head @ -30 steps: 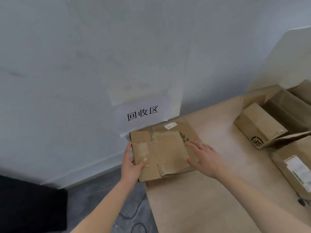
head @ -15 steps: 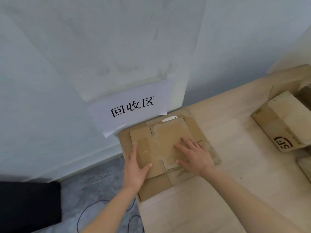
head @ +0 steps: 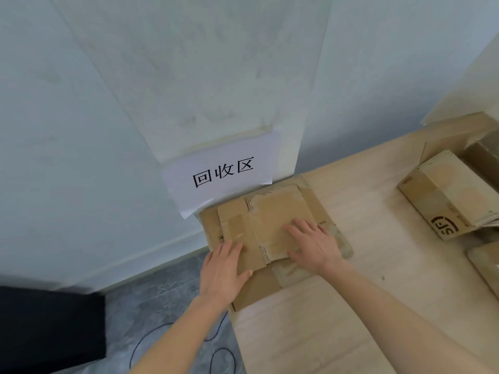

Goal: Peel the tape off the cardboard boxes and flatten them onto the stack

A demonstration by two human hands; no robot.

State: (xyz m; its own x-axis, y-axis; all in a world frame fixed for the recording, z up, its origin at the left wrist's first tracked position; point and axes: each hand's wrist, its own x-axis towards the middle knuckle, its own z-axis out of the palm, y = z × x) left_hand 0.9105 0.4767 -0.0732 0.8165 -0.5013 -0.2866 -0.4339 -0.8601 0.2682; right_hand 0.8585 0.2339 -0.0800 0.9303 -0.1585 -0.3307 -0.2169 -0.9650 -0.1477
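A flattened brown cardboard box [head: 272,220] with torn patches where tape was lies on a stack of flat cardboard [head: 259,291] at the table's far left corner, below a white paper sign. My left hand [head: 222,268] rests flat on the box's near left edge, thumb along its front. My right hand [head: 313,244] presses flat on the box's right half with fingers spread. An upright taped box [head: 442,209] with a black logo stands to the right.
The light wooden table [head: 337,319] runs from the stack toward me and rightward. More cardboard boxes [head: 483,155] crowd the far right edge. A white wall and paper sign [head: 224,171] stand behind the stack. Grey floor with black cables [head: 167,336] lies left of the table.
The flattened box has come down from a held tilt onto the stack. Both hands have gone from holding its sides to lying flat on top.
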